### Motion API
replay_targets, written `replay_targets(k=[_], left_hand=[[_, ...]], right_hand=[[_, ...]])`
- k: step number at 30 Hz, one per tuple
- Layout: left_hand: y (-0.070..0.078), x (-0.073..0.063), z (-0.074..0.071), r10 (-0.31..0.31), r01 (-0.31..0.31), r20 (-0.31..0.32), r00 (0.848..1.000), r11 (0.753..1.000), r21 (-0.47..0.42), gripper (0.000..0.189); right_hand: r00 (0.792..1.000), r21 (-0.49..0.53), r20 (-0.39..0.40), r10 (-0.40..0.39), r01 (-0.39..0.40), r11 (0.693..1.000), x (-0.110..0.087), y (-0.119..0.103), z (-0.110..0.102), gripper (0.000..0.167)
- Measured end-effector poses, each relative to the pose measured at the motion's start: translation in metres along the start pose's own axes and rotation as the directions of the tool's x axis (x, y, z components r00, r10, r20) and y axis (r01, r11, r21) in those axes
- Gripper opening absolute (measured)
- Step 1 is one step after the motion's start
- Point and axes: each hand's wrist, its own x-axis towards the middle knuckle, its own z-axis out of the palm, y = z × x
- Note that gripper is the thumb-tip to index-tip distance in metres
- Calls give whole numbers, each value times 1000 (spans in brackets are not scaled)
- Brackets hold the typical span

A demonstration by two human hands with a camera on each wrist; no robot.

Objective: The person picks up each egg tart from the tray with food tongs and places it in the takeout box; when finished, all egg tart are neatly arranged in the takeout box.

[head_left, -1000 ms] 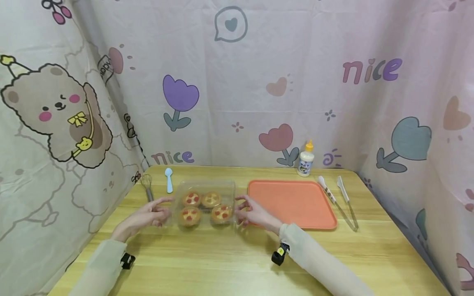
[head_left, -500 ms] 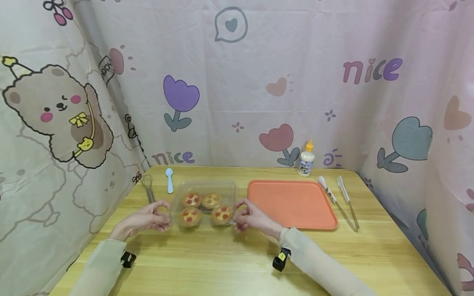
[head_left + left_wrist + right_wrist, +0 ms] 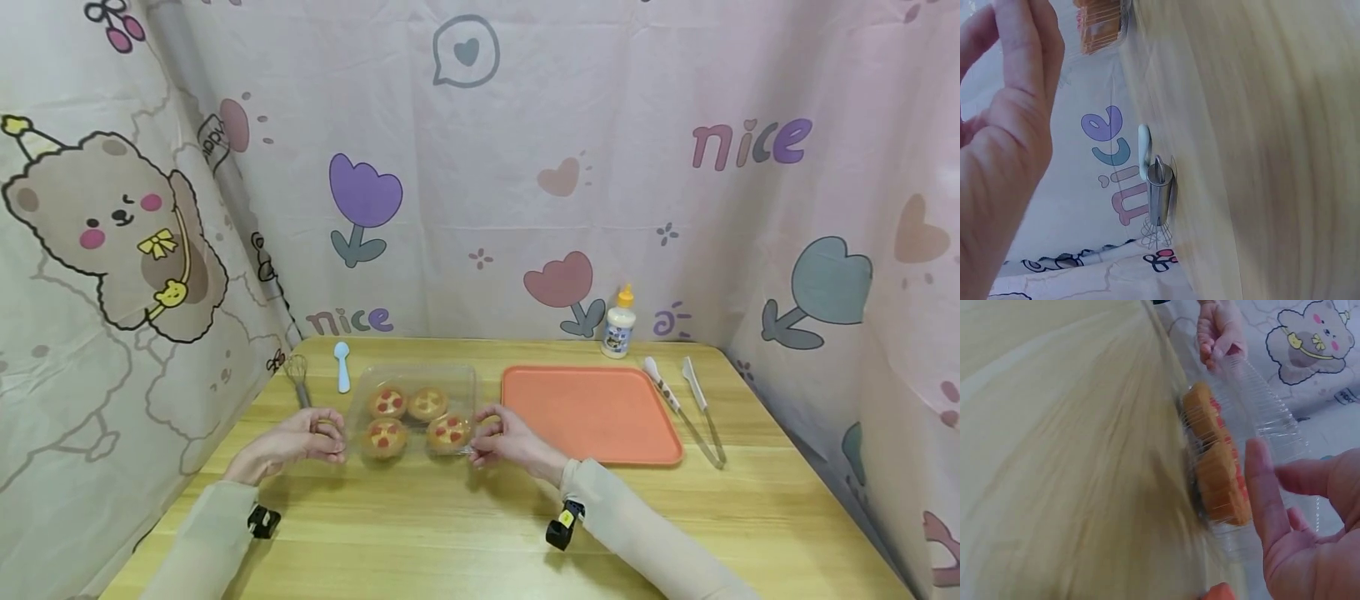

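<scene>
A clear plastic food box with ribbed walls stands on the left half of the table. Inside sit several round pastries, most with red toppings. My left hand is at the box's left side, thumb and fingers curved together at its edge. On the opposite side, my right hand pinches the near right edge with bent fingers. The right wrist view shows the box's ribbed wall between the hands, the left hand at its far end. Only a corner of the box shows in the left wrist view.
An orange tray lies right of the box, with tongs beside it. A squeeze bottle with a yellow cap stands behind. A whisk and a light blue spoon lie at the back left. Printed curtains enclose the table.
Fingers of both hands have curled in from a spread pose and closed at the sides of the box. The box has stayed in nearly the same place.
</scene>
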Motion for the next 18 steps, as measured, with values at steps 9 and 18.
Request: replay_targets(k=[9, 18], left_hand=[[1, 0, -1, -36, 36, -30, 999, 999, 7, 25], [14, -3, -4, -27, 52, -97, 995, 962, 268, 35]], right_hand=[[1000, -13, -28, 1, -1, 1000, 1, -1, 1, 45], [999, -88, 17, -40, 42, 995, -5, -2, -15, 44]])
